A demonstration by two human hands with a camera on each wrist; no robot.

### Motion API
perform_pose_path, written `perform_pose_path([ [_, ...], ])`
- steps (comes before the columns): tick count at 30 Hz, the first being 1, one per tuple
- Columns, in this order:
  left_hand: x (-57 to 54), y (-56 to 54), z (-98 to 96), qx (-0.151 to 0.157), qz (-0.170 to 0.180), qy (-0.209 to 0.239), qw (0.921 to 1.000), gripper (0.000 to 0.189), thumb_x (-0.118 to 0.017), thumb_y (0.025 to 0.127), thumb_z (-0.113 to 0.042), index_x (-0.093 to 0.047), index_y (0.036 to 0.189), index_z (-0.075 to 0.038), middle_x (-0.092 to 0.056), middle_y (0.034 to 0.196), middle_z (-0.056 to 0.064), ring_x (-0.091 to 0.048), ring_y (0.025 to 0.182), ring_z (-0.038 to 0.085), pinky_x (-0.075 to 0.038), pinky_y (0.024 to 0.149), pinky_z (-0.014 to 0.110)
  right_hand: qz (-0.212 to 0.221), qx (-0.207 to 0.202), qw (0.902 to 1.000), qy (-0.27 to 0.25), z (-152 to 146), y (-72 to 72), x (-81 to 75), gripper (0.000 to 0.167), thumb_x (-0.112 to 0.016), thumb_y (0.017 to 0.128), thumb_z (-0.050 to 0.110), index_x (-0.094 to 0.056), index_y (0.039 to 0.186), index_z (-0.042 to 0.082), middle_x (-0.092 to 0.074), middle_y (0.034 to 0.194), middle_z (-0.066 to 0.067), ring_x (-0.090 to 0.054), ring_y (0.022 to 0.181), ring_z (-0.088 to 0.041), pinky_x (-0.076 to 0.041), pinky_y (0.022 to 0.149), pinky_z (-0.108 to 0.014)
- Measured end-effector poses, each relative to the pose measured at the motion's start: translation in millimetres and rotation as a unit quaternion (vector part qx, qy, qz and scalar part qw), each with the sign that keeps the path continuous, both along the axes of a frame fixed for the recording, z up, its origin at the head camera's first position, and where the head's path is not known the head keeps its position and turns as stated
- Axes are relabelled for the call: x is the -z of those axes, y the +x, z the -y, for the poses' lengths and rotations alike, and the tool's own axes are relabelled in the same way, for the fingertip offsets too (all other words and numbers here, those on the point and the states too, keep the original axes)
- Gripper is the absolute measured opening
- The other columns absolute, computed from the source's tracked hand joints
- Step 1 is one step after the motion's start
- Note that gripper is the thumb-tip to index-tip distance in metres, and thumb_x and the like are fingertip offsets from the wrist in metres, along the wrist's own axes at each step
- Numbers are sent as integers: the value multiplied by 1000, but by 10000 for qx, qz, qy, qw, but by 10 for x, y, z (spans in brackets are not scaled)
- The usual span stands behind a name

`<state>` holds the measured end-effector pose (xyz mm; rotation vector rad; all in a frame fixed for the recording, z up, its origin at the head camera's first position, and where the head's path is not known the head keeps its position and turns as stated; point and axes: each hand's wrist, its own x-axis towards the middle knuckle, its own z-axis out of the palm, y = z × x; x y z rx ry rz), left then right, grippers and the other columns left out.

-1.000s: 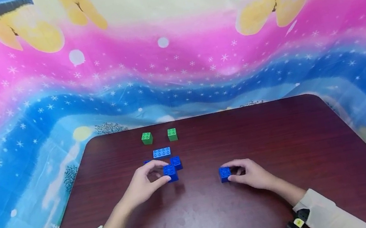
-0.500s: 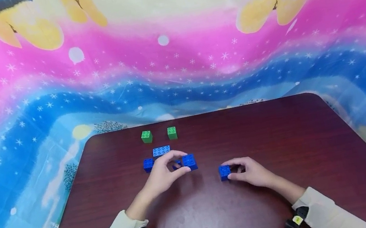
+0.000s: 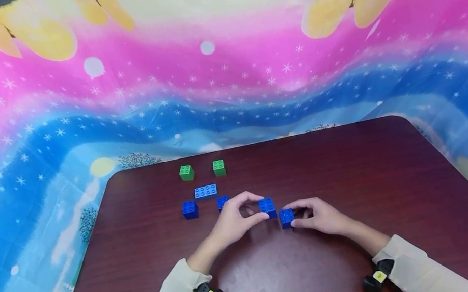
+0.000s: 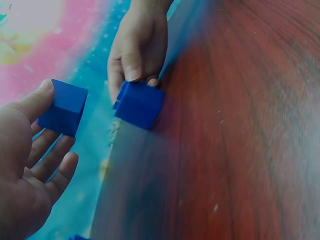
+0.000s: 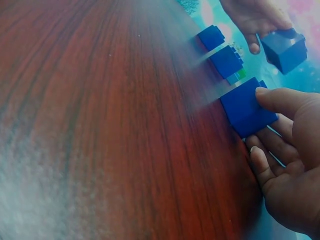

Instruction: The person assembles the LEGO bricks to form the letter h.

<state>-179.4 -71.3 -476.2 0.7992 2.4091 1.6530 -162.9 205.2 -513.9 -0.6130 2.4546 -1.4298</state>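
A pink and blue cloth (image 3: 223,80) with snowflakes hangs behind a shiny red-brown table (image 3: 357,161). Find the long light blue brick (image 3: 206,192) with eight bumps. The first dark blue brick (image 3: 190,210) is in front of it, to the left. The first green brick (image 3: 186,173) is behind it, a bit left. The second dark blue brick (image 3: 222,201) is in front of it, to the right, and the second green brick (image 3: 219,167) is behind it, to the right. Farther right of it, the left hand (image 3: 234,220) pinches the third dark blue brick (image 3: 266,207), which looks lifted. Farthest right, the right hand (image 3: 324,217) pinches the fourth dark blue brick (image 3: 287,218). Both grips are only as wide as their bricks. That makes four dark blue, two green and one light blue. The step seems to be bringing the two held bricks together; they're near, not touching. The next move probably calls for lining them up while the right one stays steady.
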Motion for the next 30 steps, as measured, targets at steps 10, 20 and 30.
perform_pose_path([
  [10,62,53,-221,56,166,-41,9998,31,-79,90,-12,-69,119,-12,-73,112,4,-70,86,22,-58,78,35,-51,-82,9999,-46,9,-18,20,39,-77,92,18,-69,128,3,-71,114,-10,-60,75,-16,-52,66,-27],
  [20,184,17,-308,261,27,-119,9996,29,-80,90,-22,-69,116,-16,-73,107,1,-67,80,14,-57,73,29,-94,-116,9999,-61,12,-14,14,36,-74,93,6,-67,126,-4,-71,113,-15,-59,74,-18,-49,63,-25],
  [30,192,0,-371,475,-175,-230,9985,28,-79,92,-21,-68,117,-14,-72,106,3,-67,79,9,-57,72,25,-182,-215,9991,-301,-11,-14,25,32,-77,93,15,-71,123,4,-72,109,-6,-59,71,-14,-50,61,-25],
])
